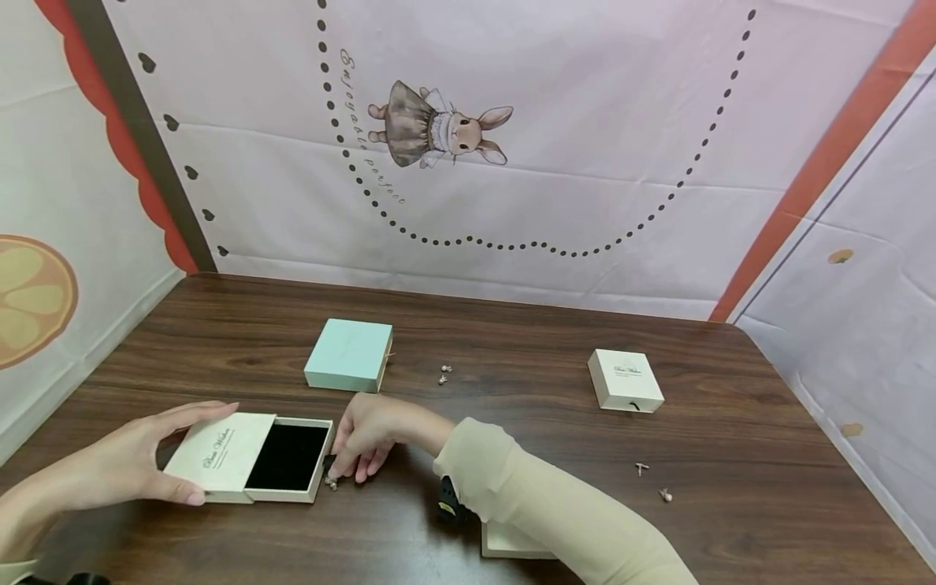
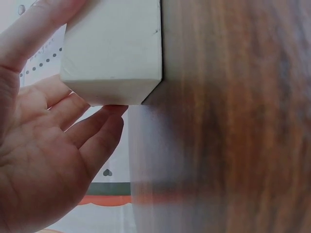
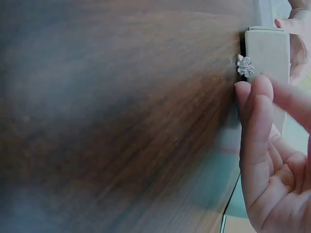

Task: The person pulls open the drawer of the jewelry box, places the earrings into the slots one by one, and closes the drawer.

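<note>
A cream drawer-style jewelry box point(image 1: 223, 451) lies on the table, its drawer point(image 1: 322, 494) partly out and showing a black lining point(image 1: 288, 457). My left hand point(image 1: 157, 455) grips the sleeve end with thumb and fingers on opposite sides; the left wrist view shows the box end point(image 2: 114, 43) between them. At the drawer's front, my right hand point(image 1: 366, 439) pinches a small black ribbon pull point(image 1: 328, 463), mostly covered by the fingertips. A sparkling flower-shaped earring point(image 3: 245, 66) sits right beside those fingertips, against the drawer front.
Behind stands a teal box point(image 1: 349, 355), with a pair of small earrings point(image 1: 444, 374) to its right. Farther right are a small cream box point(image 1: 626, 380) and two loose earrings point(image 1: 665, 495). Another cream box point(image 1: 512, 543) is partly hidden under the right sleeve.
</note>
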Demonstrator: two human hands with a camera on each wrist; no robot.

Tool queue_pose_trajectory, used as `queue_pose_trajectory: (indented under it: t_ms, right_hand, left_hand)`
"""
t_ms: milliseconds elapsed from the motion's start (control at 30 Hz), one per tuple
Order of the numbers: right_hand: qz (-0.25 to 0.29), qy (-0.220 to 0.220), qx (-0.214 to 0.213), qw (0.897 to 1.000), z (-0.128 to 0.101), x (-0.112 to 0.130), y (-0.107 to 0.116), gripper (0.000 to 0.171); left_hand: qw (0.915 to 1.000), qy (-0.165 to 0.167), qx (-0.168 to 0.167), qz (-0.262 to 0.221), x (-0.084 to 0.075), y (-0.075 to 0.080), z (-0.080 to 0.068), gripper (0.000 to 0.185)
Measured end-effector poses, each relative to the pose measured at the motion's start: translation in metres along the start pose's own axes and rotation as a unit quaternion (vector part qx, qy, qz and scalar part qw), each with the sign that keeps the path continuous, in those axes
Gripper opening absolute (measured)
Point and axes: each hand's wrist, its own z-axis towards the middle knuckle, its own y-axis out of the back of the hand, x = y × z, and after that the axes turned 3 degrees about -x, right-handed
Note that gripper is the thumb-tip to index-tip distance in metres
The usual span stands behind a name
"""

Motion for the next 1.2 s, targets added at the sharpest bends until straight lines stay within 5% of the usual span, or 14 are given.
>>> queue_pose_trajectory:
  t_ms: [700,1200]
  right_hand:
    - [-0.067,0.012,-0.008,0.998,-0.002,-0.001,-0.009,0.022]
    - [0.009,0.064,0.022,0.998,-0.006,-0.009,0.019,0.008]
  left_hand:
    - [0.9999,0.010,0.006,-0.006,0.000,-0.001,0.000,0.089]
    - [0.9999,0.010,0.006,-0.005,0.000,0.000,0.000,0.090]
